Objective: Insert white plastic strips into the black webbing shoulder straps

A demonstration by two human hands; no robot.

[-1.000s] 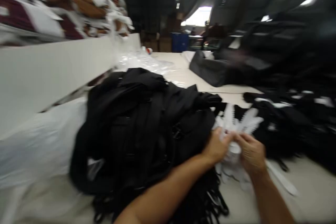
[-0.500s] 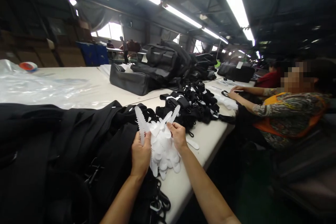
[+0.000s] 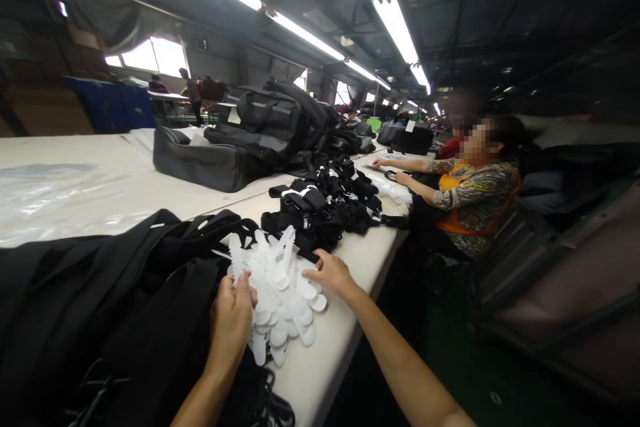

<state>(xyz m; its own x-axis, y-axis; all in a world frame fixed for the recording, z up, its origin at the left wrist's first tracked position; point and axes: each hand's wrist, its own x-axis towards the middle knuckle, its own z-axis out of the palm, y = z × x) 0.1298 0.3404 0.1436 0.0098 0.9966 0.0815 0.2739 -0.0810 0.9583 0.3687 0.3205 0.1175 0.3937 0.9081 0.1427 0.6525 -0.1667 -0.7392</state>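
A heap of white strips (image 3: 280, 310) with notched edges and rounded ends lies on the table between my hands. My left hand (image 3: 233, 307) is closed at the heap's left side, with one notched white strip (image 3: 235, 250) standing up from its fingers. My right hand (image 3: 334, 273) is at the heap's right edge, thumb and forefinger apart, with nothing visible between them. Whether its fingertips touch the strips I cannot tell. Black fabric pieces (image 3: 115, 287) are piled to the left of my left hand. Just beyond the heap lie bundled black straps (image 3: 333, 197) with white bands.
Black bags (image 3: 260, 127) are stacked farther back on the pale table (image 3: 120, 177). Clear plastic sheeting (image 3: 45, 203) covers part of its left side. A co-worker (image 3: 470, 193) sits along the right edge, hands on the table. A large framed bin (image 3: 560, 307) stands at right.
My right hand has let go of the notched strip it held upright and moved to the heap's right edge, fingers apart. My left hand keeps its strip, now lower. The view has swung right.
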